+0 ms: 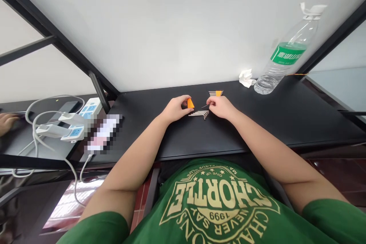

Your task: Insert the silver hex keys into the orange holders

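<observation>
Metal hex keys (198,114), orange plastic holder (190,103), matt black tabletop (274,114).

Both bare forearms (137,152) extend forward and inward from the lower corners of the view. The left hand (175,109) is palm down, its fingers (183,101) curled and pinched toward the right. The right hand (220,107) is palm down, its fingers (211,101) curled toward the left. The hands are near each other, not touching.
</observation>
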The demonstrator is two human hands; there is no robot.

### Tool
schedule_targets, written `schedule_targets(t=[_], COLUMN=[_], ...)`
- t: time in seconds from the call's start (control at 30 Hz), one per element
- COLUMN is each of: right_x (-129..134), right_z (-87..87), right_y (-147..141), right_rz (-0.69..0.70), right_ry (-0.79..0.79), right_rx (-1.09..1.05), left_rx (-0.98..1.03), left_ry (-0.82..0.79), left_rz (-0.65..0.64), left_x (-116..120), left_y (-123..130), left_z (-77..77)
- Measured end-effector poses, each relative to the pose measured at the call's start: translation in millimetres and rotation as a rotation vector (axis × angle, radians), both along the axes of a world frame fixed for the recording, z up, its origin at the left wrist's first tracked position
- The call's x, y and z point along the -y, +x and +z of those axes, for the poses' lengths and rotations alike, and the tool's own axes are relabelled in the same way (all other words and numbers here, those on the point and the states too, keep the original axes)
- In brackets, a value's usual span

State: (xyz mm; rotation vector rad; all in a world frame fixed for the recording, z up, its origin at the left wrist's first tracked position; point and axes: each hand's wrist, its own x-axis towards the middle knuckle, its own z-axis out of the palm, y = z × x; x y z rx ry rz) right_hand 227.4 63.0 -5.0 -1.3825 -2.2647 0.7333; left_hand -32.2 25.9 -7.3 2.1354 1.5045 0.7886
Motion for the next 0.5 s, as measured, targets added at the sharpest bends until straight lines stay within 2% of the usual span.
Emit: schedule_targets(t=[0.13,0.5], right_x=[-2,21], right_z=[-5.2,0.0], right_y=[3,-12], right_rz=[0.096,0.189], right_ry=[0.056,0.045], right_rx=[0.146,0.169], left_rx=[0.057,0.064], left_ry=[0.001,0.005], left_rz=[0.052,0.016], left_x=[-4,-1], left_y=[-6,-2], left_z=[-4.9,-3.8])
